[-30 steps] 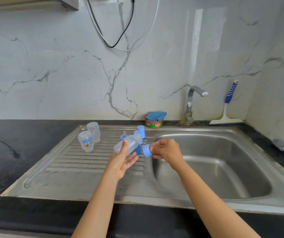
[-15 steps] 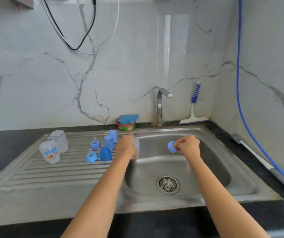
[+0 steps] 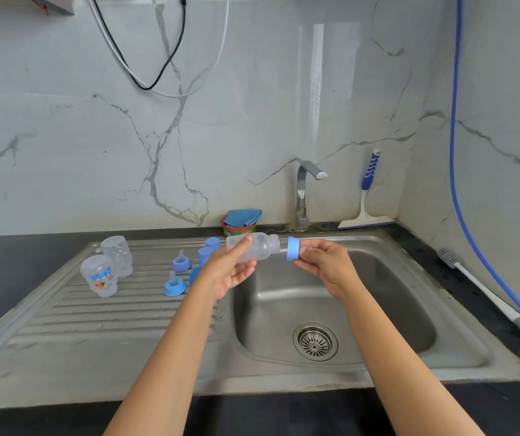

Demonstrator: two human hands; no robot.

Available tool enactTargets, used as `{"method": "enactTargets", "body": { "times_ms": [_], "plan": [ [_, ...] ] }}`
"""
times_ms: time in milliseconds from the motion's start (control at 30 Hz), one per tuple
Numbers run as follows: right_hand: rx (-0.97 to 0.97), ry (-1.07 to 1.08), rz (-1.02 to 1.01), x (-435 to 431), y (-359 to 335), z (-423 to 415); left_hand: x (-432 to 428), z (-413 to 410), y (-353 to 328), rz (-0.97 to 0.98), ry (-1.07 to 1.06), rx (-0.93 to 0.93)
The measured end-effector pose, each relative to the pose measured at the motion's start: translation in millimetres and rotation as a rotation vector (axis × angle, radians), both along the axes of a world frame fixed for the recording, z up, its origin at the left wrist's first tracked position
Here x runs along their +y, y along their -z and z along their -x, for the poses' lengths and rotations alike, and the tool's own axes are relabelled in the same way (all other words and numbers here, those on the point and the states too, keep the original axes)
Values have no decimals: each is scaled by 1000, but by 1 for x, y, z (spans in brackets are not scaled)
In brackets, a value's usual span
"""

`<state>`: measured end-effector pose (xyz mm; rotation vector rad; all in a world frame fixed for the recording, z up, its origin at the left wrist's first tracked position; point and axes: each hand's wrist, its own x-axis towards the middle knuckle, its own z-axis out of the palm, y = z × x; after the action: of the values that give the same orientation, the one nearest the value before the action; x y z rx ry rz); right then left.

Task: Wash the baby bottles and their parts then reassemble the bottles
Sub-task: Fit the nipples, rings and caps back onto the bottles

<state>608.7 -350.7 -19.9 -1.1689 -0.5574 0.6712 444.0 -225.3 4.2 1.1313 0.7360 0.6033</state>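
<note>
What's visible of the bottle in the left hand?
The bottle is small, clear, plastic-looking, uncapped and appears empty. It lies roughly horizontal in the air over the left edge of the sink basin, with its threaded neck pointing right. The left hand grips its body, one digit over the top and fingers beneath. The right hand holds a blue screw ring just off the neck, not on it.

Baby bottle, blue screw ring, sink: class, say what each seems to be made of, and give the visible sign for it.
Baby bottle: probably translucent plastic; cloudy, faintly matte, and the background shows dimly through it.
Blue screw ring: opaque moulded plastic, it seems; even colour, soft sheen.
Sink: stainless steel by its look; brushed grey metal with dull reflections and pressed ridges.
</note>
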Motion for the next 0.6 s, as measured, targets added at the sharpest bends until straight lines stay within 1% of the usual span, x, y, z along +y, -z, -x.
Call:
{"method": "enactTargets", "body": {
  "times_ms": [167,333,433,600],
  "plan": [
    [18,-75,-49,10,0,15,3,15,6,111,2,-32],
    [12,-147,-69,16,-1,25,4,22,8,119,-11,-11],
    [-32,-174,-85,18,-4,28,5,25,10,115,-11,1],
    [-126,-208,-49,20,-7,31,7,31,12,124,-12,0]
  ]
}}
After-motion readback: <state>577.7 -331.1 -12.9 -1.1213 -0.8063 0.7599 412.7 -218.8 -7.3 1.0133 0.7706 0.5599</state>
